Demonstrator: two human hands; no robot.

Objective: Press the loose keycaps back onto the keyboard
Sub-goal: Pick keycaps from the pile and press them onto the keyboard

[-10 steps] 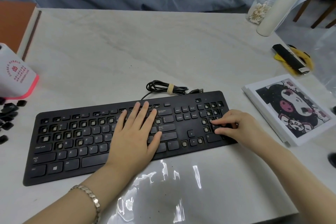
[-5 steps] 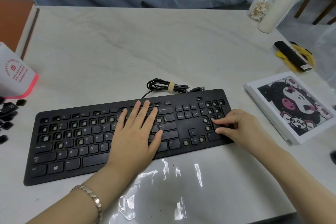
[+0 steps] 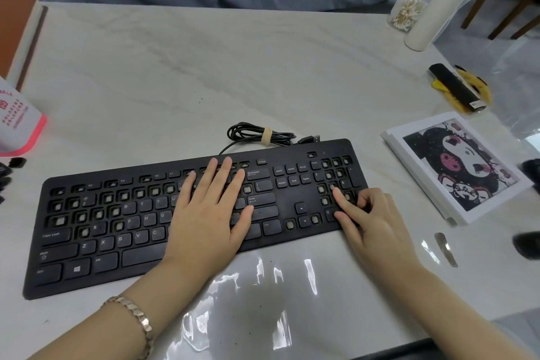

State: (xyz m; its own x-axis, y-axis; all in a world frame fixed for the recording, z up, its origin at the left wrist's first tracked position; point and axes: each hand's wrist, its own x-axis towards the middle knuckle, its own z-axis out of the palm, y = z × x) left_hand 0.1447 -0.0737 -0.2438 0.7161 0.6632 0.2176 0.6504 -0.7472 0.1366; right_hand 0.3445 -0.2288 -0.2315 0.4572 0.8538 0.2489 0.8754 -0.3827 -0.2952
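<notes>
The black keyboard lies on the pale table with several bare key sockets in its letter rows and number pad. My left hand rests flat on the keyboard's middle, fingers straight. My right hand is on the number pad: the straight index fingertip presses down there, the thumb lies near the 0 key, and the other fingers are curled. Whether a keycap sits under the fingertip is hidden. Loose black keycaps lie at the table's far left edge.
The keyboard's coiled cable lies behind it. A pink-rimmed white container stands at the left. At the right are a framed picture, a metal tool, a black and yellow object, a white bottle and a cotton-swab jar.
My right hand's thumb and index finger have spread slightly on the number pad. My left hand stays flat on the keys. The view has shifted a little.
</notes>
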